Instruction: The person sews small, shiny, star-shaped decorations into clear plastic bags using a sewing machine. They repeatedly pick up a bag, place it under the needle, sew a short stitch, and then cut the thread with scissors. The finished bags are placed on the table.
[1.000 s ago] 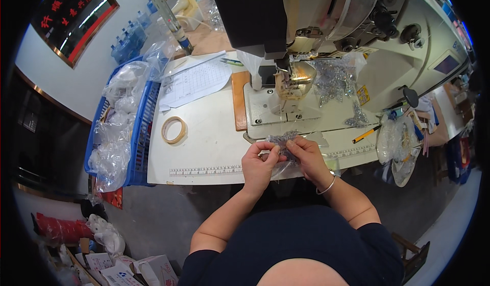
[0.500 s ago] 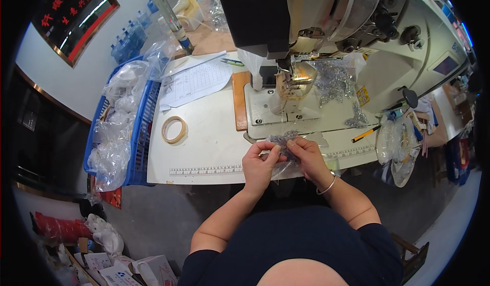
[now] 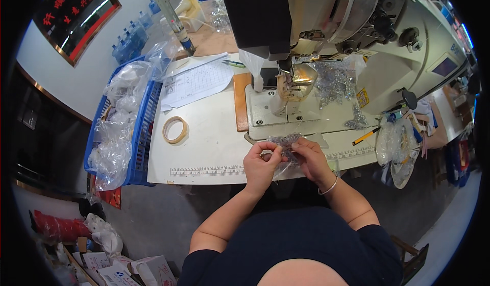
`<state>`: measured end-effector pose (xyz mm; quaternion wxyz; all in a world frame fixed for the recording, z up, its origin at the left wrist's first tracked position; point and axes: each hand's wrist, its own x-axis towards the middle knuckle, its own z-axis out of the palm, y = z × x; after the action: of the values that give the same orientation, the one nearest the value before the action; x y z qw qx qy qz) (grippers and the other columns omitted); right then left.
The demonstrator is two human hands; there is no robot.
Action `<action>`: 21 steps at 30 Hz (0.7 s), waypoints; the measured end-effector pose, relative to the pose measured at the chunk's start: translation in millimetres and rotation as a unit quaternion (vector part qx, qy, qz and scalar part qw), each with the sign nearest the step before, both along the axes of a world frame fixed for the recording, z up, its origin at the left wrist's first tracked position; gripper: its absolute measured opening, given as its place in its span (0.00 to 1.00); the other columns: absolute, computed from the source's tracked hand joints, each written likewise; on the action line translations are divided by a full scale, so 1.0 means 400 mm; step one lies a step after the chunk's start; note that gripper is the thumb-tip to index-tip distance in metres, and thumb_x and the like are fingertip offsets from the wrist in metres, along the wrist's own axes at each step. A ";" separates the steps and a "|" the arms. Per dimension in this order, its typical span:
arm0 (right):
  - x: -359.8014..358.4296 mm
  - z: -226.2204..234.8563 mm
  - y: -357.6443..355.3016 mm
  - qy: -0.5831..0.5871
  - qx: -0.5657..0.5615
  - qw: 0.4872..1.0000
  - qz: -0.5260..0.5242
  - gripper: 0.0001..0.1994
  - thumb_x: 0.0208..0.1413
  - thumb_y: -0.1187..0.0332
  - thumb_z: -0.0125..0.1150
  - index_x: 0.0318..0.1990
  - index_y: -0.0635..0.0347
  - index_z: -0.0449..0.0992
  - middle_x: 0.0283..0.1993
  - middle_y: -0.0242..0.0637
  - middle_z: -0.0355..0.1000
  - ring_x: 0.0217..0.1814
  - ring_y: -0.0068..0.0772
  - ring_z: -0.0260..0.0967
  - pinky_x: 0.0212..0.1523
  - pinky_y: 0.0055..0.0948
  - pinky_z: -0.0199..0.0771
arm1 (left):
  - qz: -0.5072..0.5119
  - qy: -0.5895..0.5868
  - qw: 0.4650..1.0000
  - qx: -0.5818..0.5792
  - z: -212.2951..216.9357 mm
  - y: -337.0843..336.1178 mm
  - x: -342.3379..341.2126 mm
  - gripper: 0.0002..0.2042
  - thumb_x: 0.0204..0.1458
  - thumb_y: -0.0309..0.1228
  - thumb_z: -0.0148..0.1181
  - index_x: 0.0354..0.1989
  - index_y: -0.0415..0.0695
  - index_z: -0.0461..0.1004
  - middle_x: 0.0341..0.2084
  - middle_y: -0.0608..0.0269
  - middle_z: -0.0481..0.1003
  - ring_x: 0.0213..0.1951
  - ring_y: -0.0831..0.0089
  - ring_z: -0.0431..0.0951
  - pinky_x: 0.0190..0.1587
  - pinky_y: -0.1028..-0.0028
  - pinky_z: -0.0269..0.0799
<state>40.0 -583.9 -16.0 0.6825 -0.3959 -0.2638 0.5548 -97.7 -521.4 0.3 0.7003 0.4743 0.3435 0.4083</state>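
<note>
At the centre of the frame, just below the middle, both hands meet over the front edge of a white worktable (image 3: 214,133). The left hand (image 3: 261,159) and the right hand (image 3: 308,158) pinch a small clear plastic bag of silvery pieces (image 3: 284,144) between them — fingers of both closed on it, thumbs on top. The bag sits directly between the two hands, above the printed ruler strip (image 3: 209,170) that runs along the table's near edge. A bracelet (image 3: 328,188) circles the right wrist.

Immediately above the hands stands an industrial sewing machine (image 3: 326,26), its needle area at upper centre, with a heap of similar silvery pieces in clear film (image 3: 334,82) on the machine bed to the right of the needle. A roll of tape (image 3: 175,129) lies on the table at centre left, well apart from the hands; a printed sheet of paper (image 3: 196,82) lies above it. At the left of the frame — beside the table — a blue crate (image 3: 145,117) holds clear bags. A yellow pencil-like tool (image 3: 365,136) lies at centre right.
</note>
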 end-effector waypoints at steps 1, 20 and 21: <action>0.002 0.003 -0.001 0.014 0.023 1.000 0.009 0.08 0.55 0.70 0.56 0.27 0.64 0.73 0.30 0.25 0.63 0.28 0.14 0.59 0.29 0.16 0.60 | -0.001 -0.001 1.000 0.000 0.002 0.000 0.001 0.04 0.50 0.20 0.57 0.33 0.36 0.69 0.27 0.62 0.74 0.26 0.77 0.78 0.30 0.82 0.75; -0.027 0.028 0.015 -0.006 0.001 0.997 -0.082 0.08 0.51 0.74 0.59 0.38 0.67 0.75 0.35 0.37 0.75 0.36 0.23 0.71 0.41 0.21 0.71 | -0.160 0.001 0.987 -0.016 0.004 0.056 -0.004 0.12 0.48 0.28 0.62 0.40 0.36 0.74 0.29 0.65 0.75 0.31 0.81 0.73 0.36 0.82 0.69; -0.029 0.029 0.012 -0.003 -0.002 0.997 -0.082 0.08 0.51 0.74 0.60 0.38 0.68 0.75 0.35 0.37 0.75 0.36 0.23 0.71 0.41 0.21 0.71 | -0.159 0.003 0.987 -0.010 0.005 0.057 -0.003 0.11 0.49 0.28 0.62 0.39 0.36 0.74 0.28 0.65 0.75 0.31 0.81 0.73 0.36 0.82 0.69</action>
<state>28.4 -579.1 -4.6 0.7239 -0.4192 -0.2313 0.4968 -98.9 -498.7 2.2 0.7599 0.5174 0.2694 0.2868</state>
